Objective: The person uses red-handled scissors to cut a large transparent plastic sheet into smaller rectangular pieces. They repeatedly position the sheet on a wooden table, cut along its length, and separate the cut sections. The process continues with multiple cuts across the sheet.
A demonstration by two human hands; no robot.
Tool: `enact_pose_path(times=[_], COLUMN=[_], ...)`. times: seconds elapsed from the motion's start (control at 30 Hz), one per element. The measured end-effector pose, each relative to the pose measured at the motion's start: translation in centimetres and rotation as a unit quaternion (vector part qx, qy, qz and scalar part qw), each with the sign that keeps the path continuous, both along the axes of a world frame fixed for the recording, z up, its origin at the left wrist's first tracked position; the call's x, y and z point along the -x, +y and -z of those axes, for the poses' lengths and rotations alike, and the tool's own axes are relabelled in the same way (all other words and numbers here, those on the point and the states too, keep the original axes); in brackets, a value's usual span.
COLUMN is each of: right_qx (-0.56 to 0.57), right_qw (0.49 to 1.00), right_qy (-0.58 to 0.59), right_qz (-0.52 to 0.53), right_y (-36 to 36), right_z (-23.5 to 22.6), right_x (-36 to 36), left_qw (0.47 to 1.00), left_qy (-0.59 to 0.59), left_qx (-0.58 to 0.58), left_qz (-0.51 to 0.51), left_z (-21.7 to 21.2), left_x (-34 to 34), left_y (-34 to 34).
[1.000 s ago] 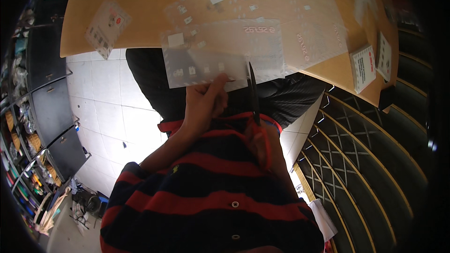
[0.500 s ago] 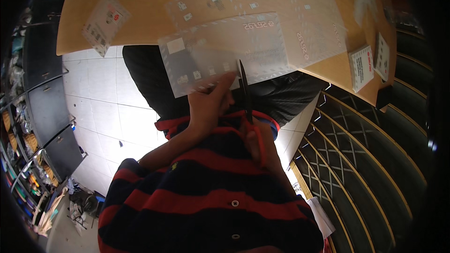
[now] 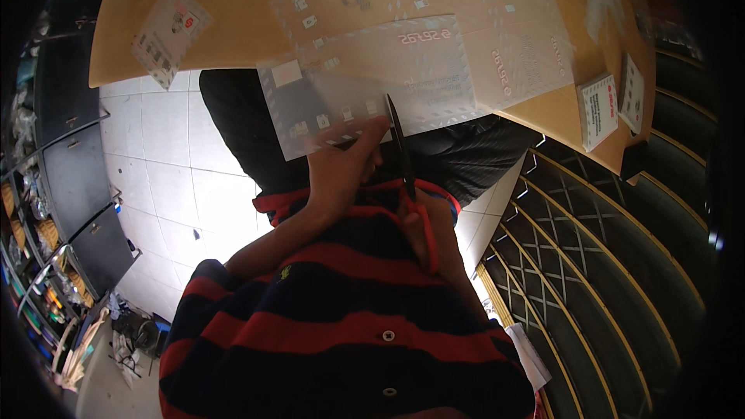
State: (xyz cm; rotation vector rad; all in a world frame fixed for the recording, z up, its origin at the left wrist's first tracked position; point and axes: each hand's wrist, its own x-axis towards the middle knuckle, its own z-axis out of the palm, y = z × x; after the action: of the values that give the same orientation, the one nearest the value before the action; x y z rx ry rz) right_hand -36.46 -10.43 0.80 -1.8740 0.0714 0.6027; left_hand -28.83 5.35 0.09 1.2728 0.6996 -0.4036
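Observation:
My left hand (image 3: pixel 337 174) pinches the near edge of a translucent sheet (image 3: pixel 434 70) printed with a striped border and small pictures. The sheet lies partly on the table and reaches over its near edge above my lap. My right hand (image 3: pixel 434 229) is wrapped round the red handles of a pair of scissors (image 3: pixel 402 147). Their dark blades point away from me, just right of my left fingertips, and the tip overlaps the sheet. Whether the blades are cutting into it I cannot tell.
Beneath the held sheet, a larger printed sheet (image 3: pixel 520 39) spreads over the wooden table (image 3: pixel 225 0). A printed piece (image 3: pixel 167 39) overhangs the table's left edge. Cut cards (image 3: pixel 597 112) are stacked at the right. Dark cabinets (image 3: pixel 77 171) stand left, a folding metal gate (image 3: pixel 574 217) right.
The scissors' tip has shifted slightly left, closer to my left fingertips. The sheet and my left hand have moved a little to the left. Both hands keep their grip.

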Motion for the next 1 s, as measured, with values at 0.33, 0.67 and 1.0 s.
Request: enact_pose_path(times=[0.33, 0.67, 1.0], right_qx=[-0.032, -0.013, 0.017], right_qw=[0.999, 1.0, 0.999], right_qy=[0.01, -0.005, 0.019], right_qz=[0.019, 0.024, 0.038], right_y=[-0.2, -0.2, 0.1], right_z=[0.6, 1.7, 0.8], right_x=[0.3, 0.8, 0.8], left_qw=[1.0, 1.0, 0.996], left_qy=[-0.011, -0.008, 0.033], left_qx=[0.013, -0.009, -0.053], left_qz=[0.0, 0.006, 0.063], left_z=[0.2, -0.1, -1.1], left_x=[0.2, 0.2, 0.0], left_y=[0.1, -0.1, 0.5])
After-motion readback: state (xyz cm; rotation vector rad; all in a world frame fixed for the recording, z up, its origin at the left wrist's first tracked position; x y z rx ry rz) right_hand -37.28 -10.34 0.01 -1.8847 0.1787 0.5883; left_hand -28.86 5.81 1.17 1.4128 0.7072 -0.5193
